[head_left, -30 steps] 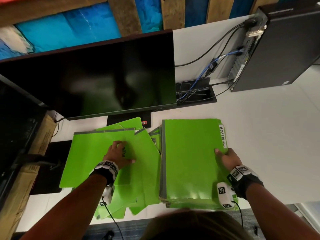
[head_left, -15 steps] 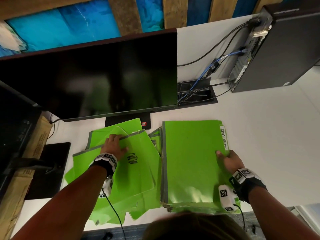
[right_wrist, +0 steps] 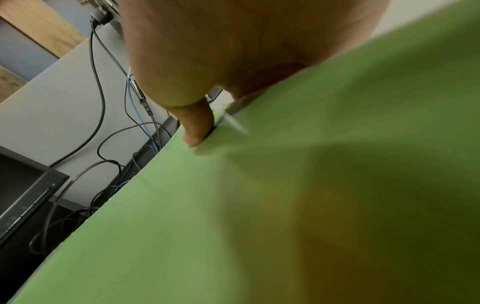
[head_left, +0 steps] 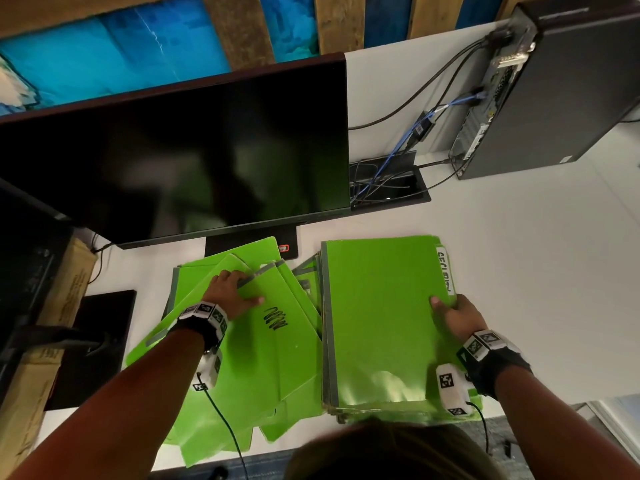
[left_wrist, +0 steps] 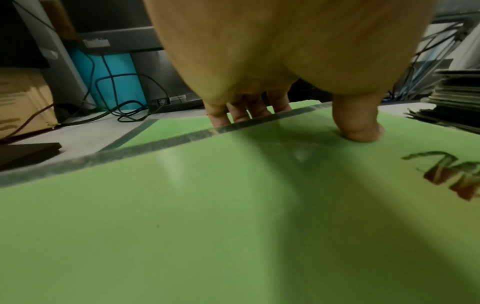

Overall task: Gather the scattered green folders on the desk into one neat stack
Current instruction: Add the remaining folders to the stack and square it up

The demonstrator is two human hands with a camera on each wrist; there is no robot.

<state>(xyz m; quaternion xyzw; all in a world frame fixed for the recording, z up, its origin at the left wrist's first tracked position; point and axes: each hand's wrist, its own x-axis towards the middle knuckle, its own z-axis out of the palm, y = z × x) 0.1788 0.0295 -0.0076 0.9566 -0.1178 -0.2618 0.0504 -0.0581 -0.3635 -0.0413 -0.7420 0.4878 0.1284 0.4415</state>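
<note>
A squared stack of green folders (head_left: 377,317) lies on the desk to the right, its top one bearing a white label tab (head_left: 445,270). My right hand (head_left: 453,315) grips that stack's right edge, thumb on top (right_wrist: 197,127). Left of it sprawls a loose heap of green folders (head_left: 214,417). My left hand (head_left: 232,292) pinches the far grey-taped edge of the heap's top folder (head_left: 263,348), which has black scribble on it: fingers (left_wrist: 241,113) curl over the edge and the thumb (left_wrist: 358,125) presses on top. That folder is tilted, raised at its far edge.
A dark monitor (head_left: 173,161) stands just behind the heap, its base (head_left: 249,242) by the folders. A cable well (head_left: 388,185) and a black computer tower (head_left: 554,91) sit at the back right. A cardboard box (head_left: 45,327) and black stand are at left. White desk (head_left: 536,289) stretches right.
My left hand went from lying flat on a wide folder to gripping the far edge of the scribbled folder, which has swung toward the stack. The right hand stays on the stack's edge.
</note>
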